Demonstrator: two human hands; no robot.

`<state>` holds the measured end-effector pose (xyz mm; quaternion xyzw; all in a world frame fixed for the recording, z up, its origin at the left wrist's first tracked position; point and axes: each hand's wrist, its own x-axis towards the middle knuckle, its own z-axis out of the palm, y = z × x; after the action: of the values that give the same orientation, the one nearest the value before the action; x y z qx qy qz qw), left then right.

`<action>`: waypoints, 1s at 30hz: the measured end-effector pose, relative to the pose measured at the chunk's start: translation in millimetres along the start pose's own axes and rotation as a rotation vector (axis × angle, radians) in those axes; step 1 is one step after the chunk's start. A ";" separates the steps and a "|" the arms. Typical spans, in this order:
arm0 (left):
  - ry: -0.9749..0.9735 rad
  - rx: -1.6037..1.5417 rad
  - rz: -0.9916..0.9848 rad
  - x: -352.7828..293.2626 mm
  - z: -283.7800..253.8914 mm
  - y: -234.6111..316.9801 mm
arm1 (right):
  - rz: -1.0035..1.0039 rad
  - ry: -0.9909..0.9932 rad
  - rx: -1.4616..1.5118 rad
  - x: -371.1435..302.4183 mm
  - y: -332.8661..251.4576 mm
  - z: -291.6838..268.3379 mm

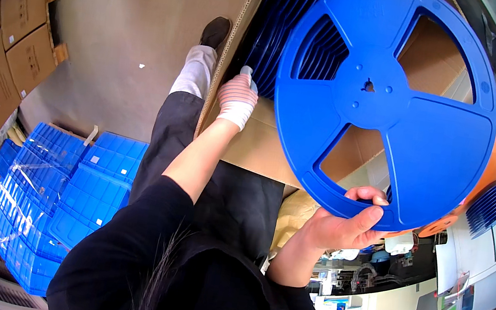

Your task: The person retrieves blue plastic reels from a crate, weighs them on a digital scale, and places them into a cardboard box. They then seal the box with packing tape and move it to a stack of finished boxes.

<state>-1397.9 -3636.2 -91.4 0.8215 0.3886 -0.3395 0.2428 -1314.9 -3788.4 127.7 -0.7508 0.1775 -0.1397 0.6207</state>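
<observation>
As blue bins (pixel 93 193) stand stacked at left, a gloved left hand (pixel 238 100) is just inside a cardboard carton (pixel 261 150), near a row of blue discs (pixel 272 25), its grip impossible to tell; at right, the right hand (pixel 342 228) clasps a large blue reel (pixel 362 108) by its near rim, fingertips (pixel 372 195) at the near cutout.

Left arm: black sleeve (pixel 156 218) to the elbow; bare forearm (pixel 200 155) extended forward; wrist in a white cuff (pixel 236 114). Left hand (pixel 238 95): covered, banded pinkish and white; finger pose unclear.

Right arm: forearm (pixel 296 257) bare, angled forward and rightward. Right hand (pixel 339 228): bare, fingers (pixel 366 194) curled, thumb (pixel 366 219) opposed, gripping.
</observation>
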 end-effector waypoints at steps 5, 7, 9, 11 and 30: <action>0.014 -0.035 0.033 -11.4 1.7 -5.5 | -0.020 0.002 -0.021 10.0 -2.7 -7.6; -0.019 -0.049 0.031 -5.1 1.4 -2.0 | -0.017 0.024 0.007 11.9 -7.3 -1.9; -0.021 -0.089 -0.004 3.7 4.3 1.8 | -0.005 0.028 0.035 14.0 -9.1 -0.3; 0.030 -0.124 0.029 14.2 25.9 -8.6 | -0.005 0.026 0.012 12.3 -2.5 -2.6; -0.230 0.027 0.037 81.3 36.3 -22.1 | 0.123 -0.155 0.101 -3.5 22.8 1.8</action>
<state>-1391.1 -3609.0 -178.7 0.7873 0.3383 -0.4323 0.2809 -1319.4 -3789.1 105.0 -0.7150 0.1674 -0.0517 0.6769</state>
